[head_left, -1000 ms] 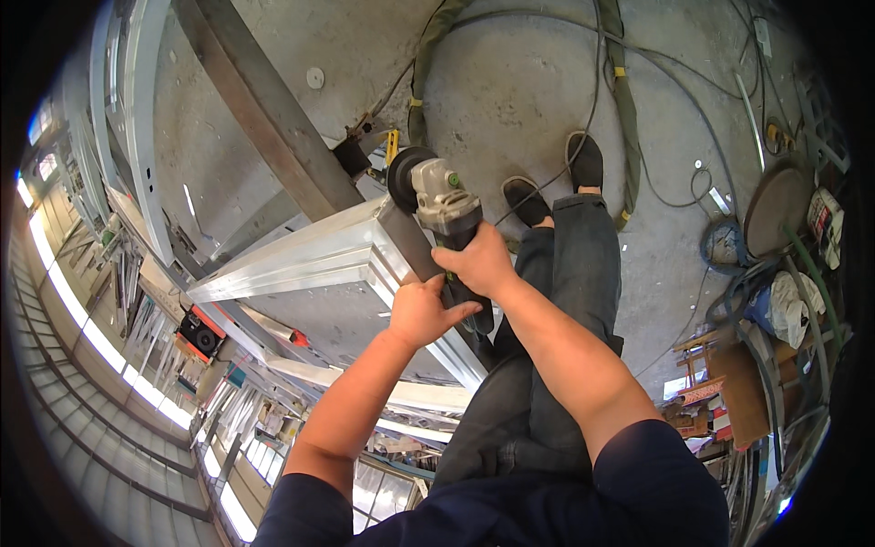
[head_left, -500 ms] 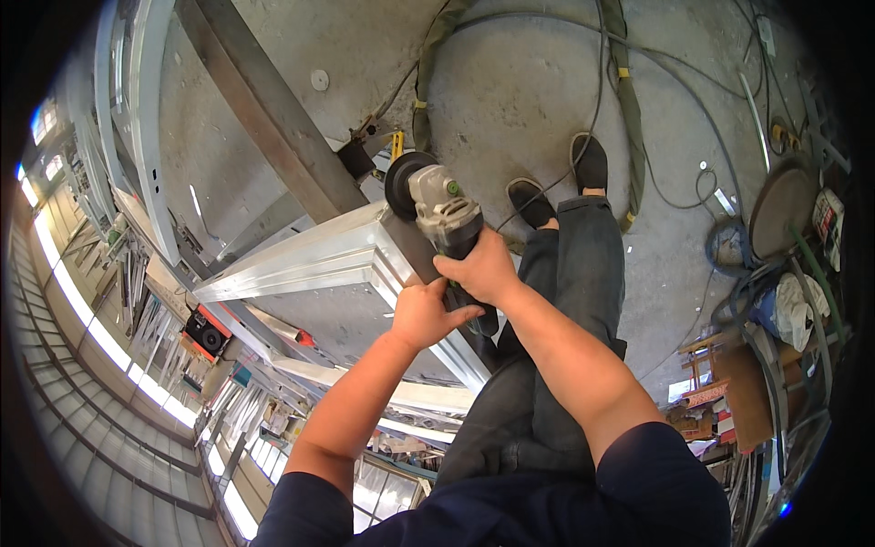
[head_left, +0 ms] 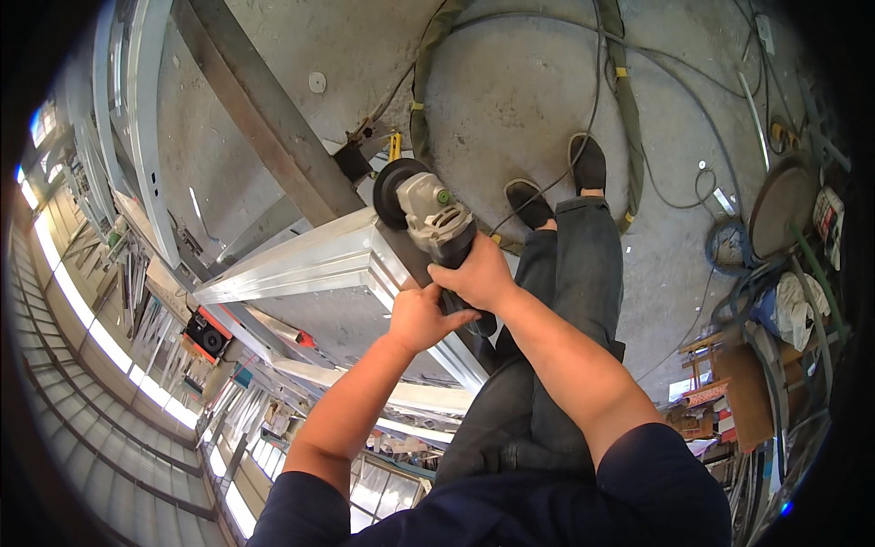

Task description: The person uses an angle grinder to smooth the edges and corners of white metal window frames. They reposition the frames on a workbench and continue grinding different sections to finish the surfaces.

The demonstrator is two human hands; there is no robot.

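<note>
An angle grinder (head_left: 436,215) with a silver-grey gear head and a dark body is held at the corner of a silver metal frame (head_left: 301,264). Its black disc (head_left: 392,193) lies over that corner, by a brown-grey steel beam; whether it touches the metal I cannot tell. My right hand (head_left: 478,275) is wrapped round the dark body just behind the head. Further back, my left hand (head_left: 417,319) grips the rear part, its thumb laid across the body and its fingers partly hidden.
The steel beam (head_left: 260,105) runs from the far left to the frame's corner. Cables (head_left: 597,100) and a dark green hose (head_left: 629,137) loop over the concrete floor around my shoes (head_left: 588,164). Metal profiles (head_left: 150,137) stand left; a round brown disc (head_left: 782,210) and clutter lie right.
Both hands have shifted the angle grinder slightly left, its disc moving left and a little nearer over the frame's corner. The grip looks the same.
</note>
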